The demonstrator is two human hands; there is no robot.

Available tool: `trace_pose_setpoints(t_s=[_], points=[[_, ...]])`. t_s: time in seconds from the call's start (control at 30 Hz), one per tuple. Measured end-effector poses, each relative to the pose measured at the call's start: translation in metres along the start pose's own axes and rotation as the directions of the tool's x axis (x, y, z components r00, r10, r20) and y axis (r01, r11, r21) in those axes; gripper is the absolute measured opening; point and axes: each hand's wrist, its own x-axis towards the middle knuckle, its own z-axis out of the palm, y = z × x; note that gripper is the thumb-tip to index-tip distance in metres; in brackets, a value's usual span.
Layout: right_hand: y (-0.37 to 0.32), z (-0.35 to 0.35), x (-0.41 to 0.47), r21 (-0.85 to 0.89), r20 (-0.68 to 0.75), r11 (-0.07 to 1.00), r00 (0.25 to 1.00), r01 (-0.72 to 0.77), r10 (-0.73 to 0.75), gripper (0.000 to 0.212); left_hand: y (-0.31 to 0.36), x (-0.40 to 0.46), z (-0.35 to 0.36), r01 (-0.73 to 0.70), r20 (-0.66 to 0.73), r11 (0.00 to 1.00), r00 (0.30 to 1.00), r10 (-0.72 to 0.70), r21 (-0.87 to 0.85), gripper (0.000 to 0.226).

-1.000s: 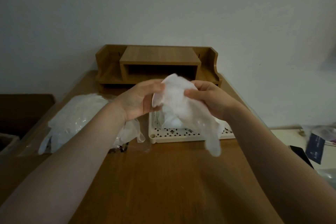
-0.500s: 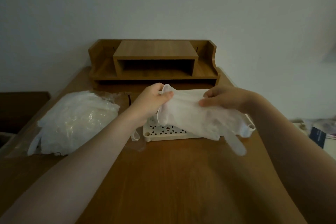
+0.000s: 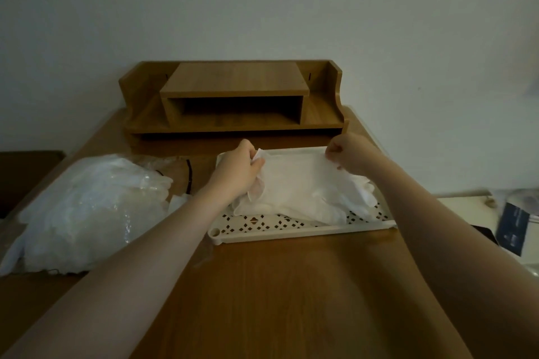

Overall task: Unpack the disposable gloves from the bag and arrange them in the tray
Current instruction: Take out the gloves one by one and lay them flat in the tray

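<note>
One white perforated tray [image 3: 294,230] sits on the wooden desk [image 3: 291,300], and everything else can be placed from it. Two bare hands work over it: the left hand [image 3: 237,170] is pinched shut on the left corner of a translucent disposable glove [image 3: 297,183], and the right hand [image 3: 351,153] is pinched on its right corner, so the glove is spread wide between them across the far half of the tray, its fingers draped over more gloves already piled inside; how many lie in that pile cannot be told. To the left of the tray lies one clear plastic bag [image 3: 84,213], bulging with gloves too many to count. Behind the tray stands one wooden desk shelf [image 3: 233,99]. Half a second ago the glove hung in the air with its fingers dangling past the tray's near rim; now both hands have moved farther apart and lower, and the glove lies inside the tray.
</note>
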Motion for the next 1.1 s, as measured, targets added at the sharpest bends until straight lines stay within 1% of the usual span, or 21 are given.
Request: trace_pose_setpoints(t_s=[0.1,0.2,0.27,0.33,0.4,0.43,0.5,0.57,0.6,0.63,0.67,0.7,0.73,0.77,0.83,0.87,0.93,1.0,1.03,1.1], points=[[0.002,0.011,0.008,-0.09,-0.032,0.996,0.999,0.021,-0.024,0.017,-0.002,0.006,0.005,0.03,0.017,0.996,0.999,-0.031,0.082,0.016],[0.003,0.017,0.011,-0.118,-0.092,0.993,0.995,0.012,-0.023,0.018,-0.008,0.01,0.007,0.066,0.061,0.992,0.995,-0.073,0.104,0.02],[0.003,0.021,0.011,-0.155,-0.141,0.988,0.989,0.009,-0.031,0.019,-0.013,0.011,0.008,0.082,0.064,0.989,0.994,-0.091,0.123,0.021],[0.001,0.024,0.007,-0.229,-0.183,0.973,0.981,0.017,-0.06,0.025,-0.014,0.01,0.005,0.098,0.031,0.982,0.994,-0.104,0.162,0.023],[-0.002,0.026,0.002,-0.223,-0.203,0.974,0.976,0.035,-0.081,0.03,-0.014,0.009,0.003,0.095,-0.02,0.963,0.996,-0.093,0.254,0.033],[-0.003,0.026,-0.002,-0.199,-0.21,0.979,0.973,0.053,-0.095,0.029,-0.013,0.007,0.003,0.079,-0.051,0.951,0.996,-0.067,0.299,0.037],[0.001,0.024,-0.007,-0.15,-0.198,0.986,0.975,0.07,-0.099,0.024,-0.009,0.004,0.003,0.0,-0.125,0.943,0.991,0.044,0.333,0.039],[0.008,0.018,-0.011,-0.175,-0.123,0.984,0.992,0.003,-0.025,0.027,0.001,-0.002,0.004,-0.161,-0.159,0.939,0.963,0.216,0.304,0.03],[0.011,0.014,-0.012,-0.198,-0.068,0.979,0.997,-0.045,0.032,0.03,0.007,-0.004,0.006,-0.256,-0.143,0.921,0.941,0.307,0.294,0.026],[0.013,0.009,-0.015,-0.185,-0.015,0.979,0.997,-0.081,0.08,0.031,0.014,-0.005,0.009,-0.348,-0.095,0.889,0.916,0.391,0.297,0.024],[0.014,0.005,-0.017,-0.129,0.035,0.986,0.994,-0.103,0.108,0.029,0.02,-0.006,0.015,-0.43,-0.027,0.844,0.886,0.462,0.322,0.024],[0.016,0.001,-0.02,-0.045,0.077,0.993,0.991,-0.109,0.112,0.025,0.024,-0.006,0.021,-0.491,0.054,0.797,0.861,0.506,0.351,0.026],[0.016,-0.003,-0.023,0.026,0.106,0.995,0.99,-0.097,0.093,0.022,0.026,-0.005,0.028,-0.525,0.13,0.764,0.846,0.517,0.375,0.028],[0.016,-0.005,-0.025,0.051,0.134,0.996,0.989,-0.075,0.068,0.02,0.025,-0.004,0.034,-0.526,0.192,0.757,0.85,0.491,0.389,0.031],[0.015,-0.005,-0.028,0.031,0.189,0.998,0.981,-0.05,0.043,0.019,0.02,-0.002,0.04,-0.457,0.278,0.801,0.886,0.371,0.386,0.04],[0.015,-0.004,-0.027,0.011,0.2,0.999,0.979,-0.049,0.045,0.018,0.016,-0.001,0.04,-0.416,0.309,0.82,0.9,0.308,0.393,0.046],[0.015,-0.003,-0.022,-0.028,0.19,0.998,0.98,-0.051,0.056,0.013,0.008,-0.003,0.04,-0.359,0.358,0.816,0.912,0.202,0.453,0.058],[0.013,-0.006,-0.015,-0.065,0.156,0.996,0.986,-0.054,0.064,0.01,-0.001,-0.005,0.038,-0.326,0.38,0.797,0.916,0.132,0.508,0.069],[0.01,-0.007,-0.013,-0.115,0.122,0.992,0.991,-0.046,0.06,0.008,-0.005,-0.006,0.038,-0.318,0.382,0.787,0.917,0.113,0.529,0.073],[0.003,-0.007,-0.012,-0.293,0.003,0.956,1.0,0.004,-0.003,0.008,-0.012,-0.008,0.037,-0.304,0.375,0.771,0.923,0.092,0.559,0.08]])
